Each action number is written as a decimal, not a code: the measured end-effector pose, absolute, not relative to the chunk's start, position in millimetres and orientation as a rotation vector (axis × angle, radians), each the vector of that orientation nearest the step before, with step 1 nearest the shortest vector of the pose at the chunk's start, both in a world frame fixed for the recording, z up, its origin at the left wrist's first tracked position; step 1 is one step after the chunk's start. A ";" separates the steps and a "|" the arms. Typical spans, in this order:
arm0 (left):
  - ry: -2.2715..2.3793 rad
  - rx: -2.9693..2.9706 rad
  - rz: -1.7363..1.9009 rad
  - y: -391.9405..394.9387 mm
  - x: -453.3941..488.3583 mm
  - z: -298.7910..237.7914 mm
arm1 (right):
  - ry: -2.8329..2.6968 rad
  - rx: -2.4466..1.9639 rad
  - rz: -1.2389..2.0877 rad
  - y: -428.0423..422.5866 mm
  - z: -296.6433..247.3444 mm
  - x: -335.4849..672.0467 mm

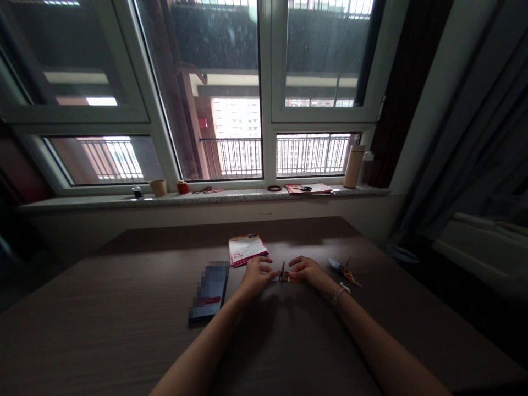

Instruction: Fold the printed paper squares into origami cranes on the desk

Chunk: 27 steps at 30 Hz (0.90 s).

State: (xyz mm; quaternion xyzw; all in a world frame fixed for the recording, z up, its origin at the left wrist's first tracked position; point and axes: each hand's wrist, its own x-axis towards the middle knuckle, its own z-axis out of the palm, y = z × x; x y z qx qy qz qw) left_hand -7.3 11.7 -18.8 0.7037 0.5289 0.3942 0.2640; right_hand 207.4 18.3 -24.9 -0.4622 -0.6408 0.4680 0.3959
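While both hands lie low on the dark wooden surface (pixel 124 313), the left hand (pixel 256 276) and the right hand (pixel 308 271) meet over a small folded paper piece (pixel 284 276), which sits on the surface between them, near the middle and a little toward the far edge. The fingers (pixel 268 270) of each hand are curled in and drawn close together. They appear to pinch the paper piece from either side, though it is too small and dim to tell which fingertips actually touch it. A pale bracelet (pixel 340 291) circles the right wrist. Just to the right of the right hand lies a second folded paper figure (pixel 345 271), apart from the hand. Beyond the left hand rests a stack of printed sheets (pixel 247 248) with red edges, and a dark booklet (pixel 210 291) lies to the left of that hand. Behind the surface runs a stone windowsill (pixel 247 197) carrying a paper cup (pixel 158 187), a small red pot (pixel 182 187), some red-printed papers (pixel 309 188) and a tall tan cylinder (pixel 354 166) at its right end. Above it a white-framed window (pixel 266 110) looks out on a balcony railing and buildings, and a grey curtain (pixel 474 143) hangs at the right.
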 end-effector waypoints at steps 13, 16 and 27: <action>1.436 1.890 1.062 12.9 -7.1 -18.0 | -1.577 -1.175 1.175 14.7 -20.8 206.4; 1.453 1.933 1.025 10.2 -7.0 -14.2 | -1.593 -1.189 1.182 15.8 -21.3 207.7; 1.421 1.805 1.095 18.3 -7.0 -23.0 | -1.515 -1.153 1.161 15.8 -20.9 206.7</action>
